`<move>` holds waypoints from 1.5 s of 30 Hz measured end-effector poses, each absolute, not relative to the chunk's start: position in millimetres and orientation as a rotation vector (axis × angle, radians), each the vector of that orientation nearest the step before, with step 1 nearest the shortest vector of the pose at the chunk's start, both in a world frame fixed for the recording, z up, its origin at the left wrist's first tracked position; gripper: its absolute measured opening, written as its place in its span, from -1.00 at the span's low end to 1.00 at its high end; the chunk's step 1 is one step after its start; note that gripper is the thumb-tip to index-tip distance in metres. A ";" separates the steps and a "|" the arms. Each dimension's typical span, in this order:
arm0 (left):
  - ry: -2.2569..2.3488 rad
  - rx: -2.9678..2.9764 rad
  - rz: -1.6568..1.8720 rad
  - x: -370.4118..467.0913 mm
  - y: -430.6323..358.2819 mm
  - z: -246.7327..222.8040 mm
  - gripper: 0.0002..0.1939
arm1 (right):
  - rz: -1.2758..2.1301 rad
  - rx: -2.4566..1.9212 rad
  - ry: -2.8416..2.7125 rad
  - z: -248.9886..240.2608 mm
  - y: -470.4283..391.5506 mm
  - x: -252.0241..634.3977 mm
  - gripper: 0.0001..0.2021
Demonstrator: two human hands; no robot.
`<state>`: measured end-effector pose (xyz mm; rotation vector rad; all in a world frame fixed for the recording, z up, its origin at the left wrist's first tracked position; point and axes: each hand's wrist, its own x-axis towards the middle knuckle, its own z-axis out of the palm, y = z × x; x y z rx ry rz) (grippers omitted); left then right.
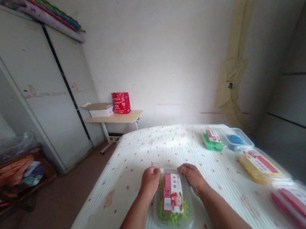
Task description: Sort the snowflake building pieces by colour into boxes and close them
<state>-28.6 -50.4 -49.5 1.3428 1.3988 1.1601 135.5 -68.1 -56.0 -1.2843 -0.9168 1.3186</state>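
Observation:
A clear plastic container (pixel 163 225) with light green pieces inside lies on the patterned bed cover (pixel 133 178), close in front of me. A red and white label (pixel 172 193) runs along its lid. My left hand (pixel 150 178) is closed on its far left corner, thumb and fingers pressed together at the rim. At the far right corner, my right hand (pixel 191 175) grips the rim in the same way, with its fingers curled. The undersides of both hands' fingers are hidden.
Along the bed's right side stand containers with green (pixel 213 140), blue (pixel 236 140), yellow (pixel 262 165) and pinkish-red (pixel 305 203) contents. Behind the bed, a small table (pixel 130 116) bears a red bag (pixel 121 103) and a white box (pixel 99 110). A wardrobe (pixel 35 70) stands left.

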 end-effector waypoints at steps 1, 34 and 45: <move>1.400 1.356 1.162 -28.5 -50.4 -50.5 -0.77 | 1.316 -1.281 -0.913 -56.4 -68.2 134.8 -0.87; 1.152 1.234 0.939 -70.0 -163.3 -58.4 -0.61 | 1.724 -1.110 -1.009 -56.1 -183.2 141.3 -0.82; 1.205 1.172 0.994 -64.9 -168.2 -59.8 -0.65 | 1.604 -1.155 -0.984 -55.6 -182.2 135.8 -0.87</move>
